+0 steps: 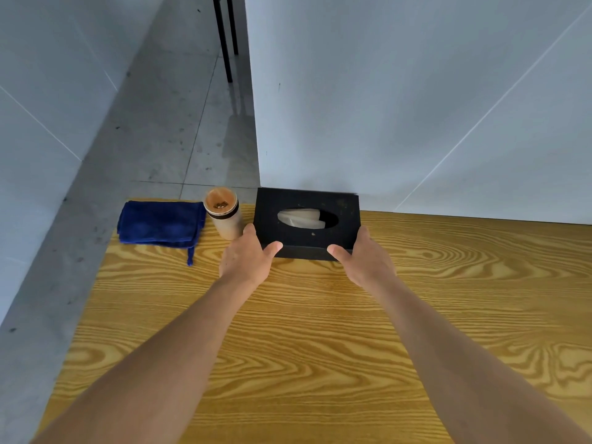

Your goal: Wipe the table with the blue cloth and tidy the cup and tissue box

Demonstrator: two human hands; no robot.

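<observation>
tissue box: black rectangular tissue box (307,224) with a white tissue poking from the oval slot, sits at the far edge of the yellow wood-grain table (320,331), right up against the white wall (416,107)
left hand (248,259): clamped on the box's near left corner, thumb on the front edge
right hand (365,259): same deal on the near right corner
cup: tan cylindrical cup (224,216), upright, just left of the box
cloth: folded dark blue cloth (161,224) at the table's far left corner, beside the cup
</observation>
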